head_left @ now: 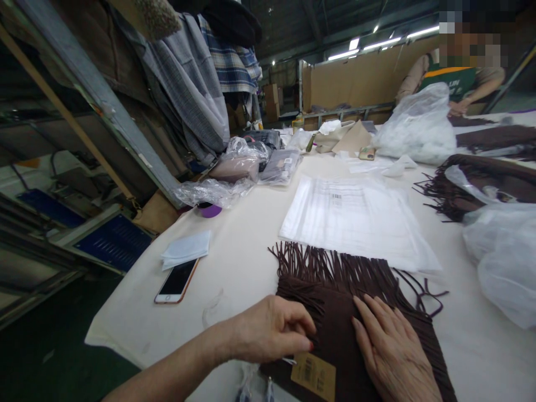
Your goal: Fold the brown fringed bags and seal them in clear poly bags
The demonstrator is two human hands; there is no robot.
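A dark brown fringed scarf lies folded on the table before me, its long fringe spreading toward the far side. My right hand rests flat on it, fingers stretched out and holding nothing. Over the scarf's left part is my left hand, its fingers loosely curled, with a gap between thumb and forefinger and nothing visible in them. Just below its thumb, a tan cardboard tag with a printed barcode lies on the scarf, a short white loop beside it.
White plastic bags lie flat beyond the fringe. A phone sits partly under a folded pale cloth. Wrapped packages stand at the back left. On the right are another brown scarf and crumpled plastic. A co-worker stands across.
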